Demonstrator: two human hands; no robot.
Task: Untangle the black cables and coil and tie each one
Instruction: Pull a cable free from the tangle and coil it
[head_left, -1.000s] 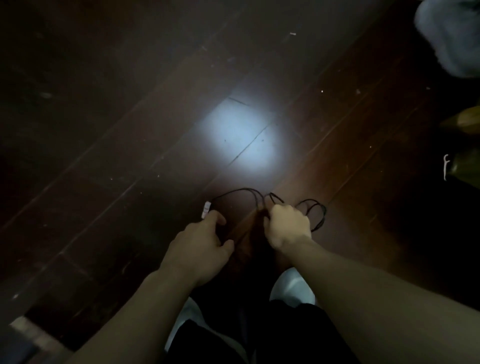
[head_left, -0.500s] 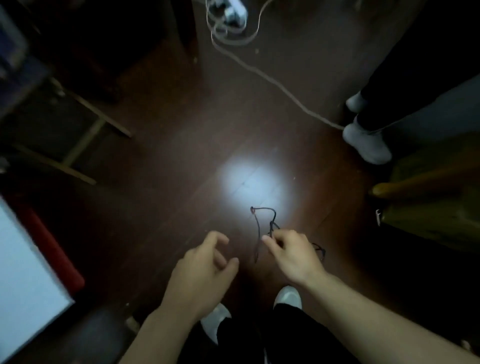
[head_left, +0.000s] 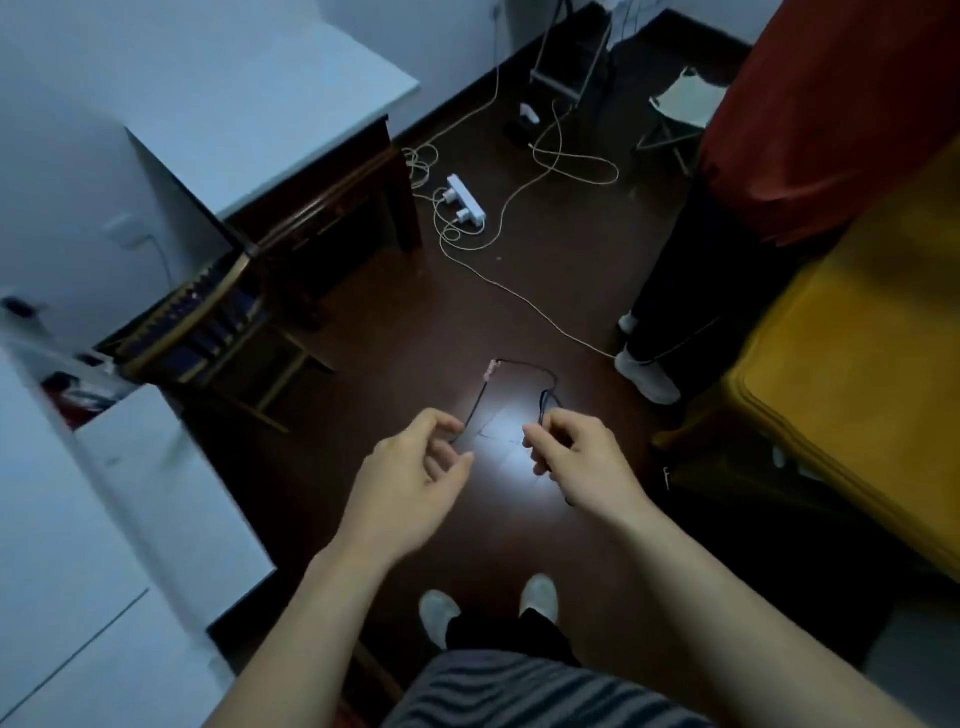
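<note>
Holding a black cable (head_left: 519, 364) over the floor glare (head_left: 498, 436), the right hand (head_left: 576, 457) pinches a small bunched tangle at the glare's right edge. Left hand (head_left: 415, 467), at the glare's left edge, curls its fingers by the cable's free end; contact cannot be confirmed. Assessment: untangling under way, nothing coiled or tied. Power strip (head_left: 466, 202) well beyond the glare. No legible writing.
</note>
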